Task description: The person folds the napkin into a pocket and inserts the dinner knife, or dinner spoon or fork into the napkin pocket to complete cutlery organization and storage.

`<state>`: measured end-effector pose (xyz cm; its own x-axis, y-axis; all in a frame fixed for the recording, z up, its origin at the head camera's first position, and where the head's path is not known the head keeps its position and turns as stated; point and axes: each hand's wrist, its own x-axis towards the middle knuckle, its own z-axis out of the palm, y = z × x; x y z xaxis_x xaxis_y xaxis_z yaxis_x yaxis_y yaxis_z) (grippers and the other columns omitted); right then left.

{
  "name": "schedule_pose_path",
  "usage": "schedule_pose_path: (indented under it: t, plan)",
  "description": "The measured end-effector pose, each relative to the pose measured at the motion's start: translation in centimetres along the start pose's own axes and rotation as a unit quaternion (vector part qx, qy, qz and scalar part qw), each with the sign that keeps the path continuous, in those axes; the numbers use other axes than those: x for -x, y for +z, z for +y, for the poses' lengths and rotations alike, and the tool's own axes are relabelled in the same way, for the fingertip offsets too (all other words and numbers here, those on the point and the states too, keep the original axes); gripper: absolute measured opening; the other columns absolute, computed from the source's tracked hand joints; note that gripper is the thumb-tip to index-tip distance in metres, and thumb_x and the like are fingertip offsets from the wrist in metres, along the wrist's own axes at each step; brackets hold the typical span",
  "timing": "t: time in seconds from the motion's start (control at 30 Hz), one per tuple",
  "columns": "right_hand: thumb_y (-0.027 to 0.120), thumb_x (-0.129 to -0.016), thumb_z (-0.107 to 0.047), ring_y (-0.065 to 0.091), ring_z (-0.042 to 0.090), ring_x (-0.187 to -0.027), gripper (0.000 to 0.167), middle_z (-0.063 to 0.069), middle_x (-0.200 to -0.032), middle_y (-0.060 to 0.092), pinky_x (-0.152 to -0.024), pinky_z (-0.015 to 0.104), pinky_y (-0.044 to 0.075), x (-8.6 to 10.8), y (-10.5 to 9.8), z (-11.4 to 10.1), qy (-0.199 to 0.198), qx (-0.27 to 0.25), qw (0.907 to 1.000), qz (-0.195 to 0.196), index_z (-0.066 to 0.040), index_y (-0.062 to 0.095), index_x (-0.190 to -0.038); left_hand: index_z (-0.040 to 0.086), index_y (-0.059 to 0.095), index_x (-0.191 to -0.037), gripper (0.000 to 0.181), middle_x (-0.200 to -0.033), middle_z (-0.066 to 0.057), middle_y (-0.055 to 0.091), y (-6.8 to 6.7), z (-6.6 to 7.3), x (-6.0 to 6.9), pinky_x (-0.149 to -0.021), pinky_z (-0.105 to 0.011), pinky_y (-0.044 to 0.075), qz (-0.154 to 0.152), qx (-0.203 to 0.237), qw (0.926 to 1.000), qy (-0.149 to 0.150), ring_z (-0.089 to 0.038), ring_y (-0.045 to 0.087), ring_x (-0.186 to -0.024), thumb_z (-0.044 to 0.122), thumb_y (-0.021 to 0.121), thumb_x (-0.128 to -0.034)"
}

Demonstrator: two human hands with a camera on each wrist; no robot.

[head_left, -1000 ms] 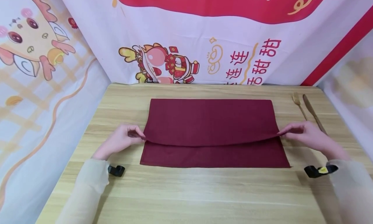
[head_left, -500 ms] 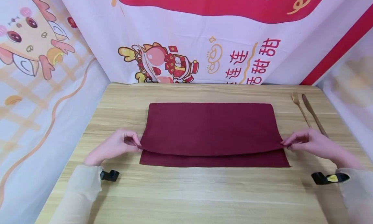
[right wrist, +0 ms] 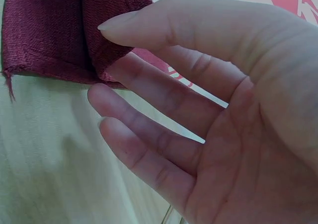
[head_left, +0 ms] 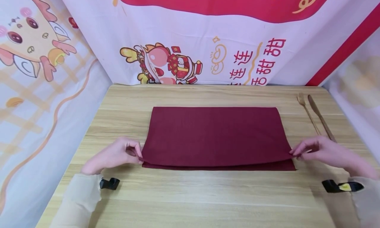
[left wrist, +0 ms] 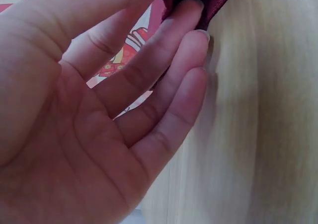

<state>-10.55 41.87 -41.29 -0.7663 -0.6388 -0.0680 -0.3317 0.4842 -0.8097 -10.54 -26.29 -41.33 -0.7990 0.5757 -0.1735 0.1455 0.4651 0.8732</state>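
Grips of the left hand [head_left: 120,153] and right hand [head_left: 323,152] pinch the top layer of the burgundy cloth [head_left: 213,135] at frame centre, its lower layer [head_left: 283,165] hidden save a strip narrower than half a second ago, the left thumb tip cut off in the left wrist view.

Head view's bright, even; I see soft glare on the tabletop [head_left: 193,191] at 6 o'clock, faint shadow at 4. Wrist views dimmer, tabletop blurry in left's.
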Motion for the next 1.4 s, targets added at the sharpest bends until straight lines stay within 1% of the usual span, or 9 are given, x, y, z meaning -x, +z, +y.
schedule_pose_path:
  t: [0.17, 0.4, 0.63, 0.7, 0.77, 0.87, 1.07, 1.23, 1.4]
  plan:
    - [0.068, -0.09, 0.011, 0.065, 0.005, -0.106, 0.023, 0.008, -0.109, 0.075, -0.081, 0.017, 0.051, 0.1, 0.4, 0.7, -0.004, -0.01, 0.9999, -0.012, -0.008, 0.076, -0.101, 0.009, 0.071, -0.08, 0.014, -0.081, -0.006, 0.072, 0.2, -0.1, 0.1, -0.067, -0.03, 0.058, -0.011, -0.015, 0.9998, 0.003, -0.024, 0.069, -0.072, 0.001, 0.083, -0.082]
    - [0.078, -0.086, 0.002, 0.064, 0.005, -0.104, 0.02, 0.005, -0.113, 0.073, -0.077, 0.023, 0.053, 0.3, 1.0, 0.7, 0.033, 0.004, 0.9989, -0.034, -0.013, 0.078, -0.099, 0.011, 0.075, -0.082, 0.014, -0.077, -0.004, 0.071, 0.1, -0.4, 0.0, -0.061, -0.027, 0.054, -0.019, -0.024, 0.9995, 0.007, -0.02, 0.064, -0.065, 0.002, 0.085, -0.079]
    - [0.074, -0.093, -0.012, 0.062, 0.002, -0.104, 0.015, 0.002, -0.113, 0.073, -0.081, 0.022, 0.051, 0.0, 1.1, -0.2, 0.1, 0.024, 0.9938, -0.043, -0.017, 0.079, -0.107, 0.009, 0.079, -0.105, 0.028, -0.075, -0.002, 0.068, -0.6, -0.3, 0.1, -0.061, -0.025, 0.052, -0.077, -0.044, 0.996, -0.008, -0.016, 0.061, -0.066, 0.01, 0.087, -0.0786]
    - [0.07, -0.097, -0.012, 0.063, 0.003, -0.102, 0.015, 0.001, -0.11, 0.074, -0.08, 0.022, 0.051, -0.1, 1.1, -0.3, 0.12, 0.016, 0.9919, -0.038, -0.013, 0.078, -0.109, 0.01, 0.078, -0.109, 0.031, -0.076, -0.002, 0.067, -0.9, -0.4, -0.1, -0.062, -0.025, 0.051, -0.072, -0.05, 0.996, -0.018, -0.016, 0.061, -0.066, 0.017, 0.087, -0.0811]
    - [0.067, -0.099, -0.014, 0.065, 0.005, -0.097, 0.016, 0.001, -0.107, 0.075, -0.078, 0.024, 0.053, -0.4, 1.1, -0.4, 0.139, 0.013, 0.99, -0.021, -0.01, 0.076, -0.112, 0.012, 0.077, -0.112, 0.032, -0.08, -0.002, 0.067, -1.2, -0.6, -0.4, -0.064, -0.026, 0.051, -0.041, -0.062, 0.9968, -0.029, -0.017, 0.06, -0.07, 0.024, 0.086, -0.084]
    - [0.068, -0.1, -0.022, 0.067, 0.008, -0.095, 0.023, 0.0, -0.107, 0.075, -0.077, 0.027, 0.054, -1.0, 1.1, -0.6, 0.173, 0.027, 0.9841, 0.031, -0.008, 0.075, -0.117, 0.009, 0.074, -0.118, 0.032, -0.09, -0.004, 0.068, -1.9, -0.9, -1.4, -0.069, -0.029, 0.053, 0.038, -0.073, 0.9961, -0.031, -0.021, 0.063, -0.08, 0.025, 0.08, -0.0906]
    - [0.07, -0.098, -0.039, 0.066, 0.008, -0.095, 0.042, 0.004, -0.118, 0.072, -0.075, 0.028, 0.055, -2.9, -0.1, -0.4, 0.215, 0.054, 0.965, 0.14, -0.009, 0.07, -0.128, 0.002, 0.068, -0.126, 0.035, -0.101, -0.013, 0.071, -3.3, -1.1, -4.6, -0.073, -0.032, 0.055, 0.175, -0.078, 0.9812, -0.019, -0.031, 0.066, -0.09, 0.024, 0.07, -0.0995]
    - [0.069, -0.098, -0.041, 0.066, 0.004, -0.093, 0.053, 0.008, -0.114, 0.073, -0.073, 0.024, 0.055, -5.1, -1.5, 0.7, 0.22, 0.032, 0.953, 0.205, -0.002, 0.065, -0.133, 0.008, 0.066, -0.131, 0.043, -0.11, -0.012, 0.068, -4.0, -1.0, -7.4, -0.081, -0.038, 0.05, 0.236, -0.094, 0.9657, -0.054, -0.029, 0.062, -0.1, 0.038, 0.066, -0.1005]
    - [0.067, -0.098, -0.046, 0.07, 0.011, -0.088, 0.061, 0.011, -0.11, 0.074, -0.071, 0.025, 0.056, -7.0, -2.3, 2.0, 0.226, 0.018, 0.9423, 0.246, 0.002, 0.062, -0.135, 0.004, 0.064, -0.133, 0.045, -0.119, -0.015, 0.065, -4.8, -1.4, -10.1, -0.092, -0.045, 0.047, 0.275, -0.109, 0.9528, -0.069, -0.032, 0.06, -0.109, 0.037, 0.064, -0.1014]
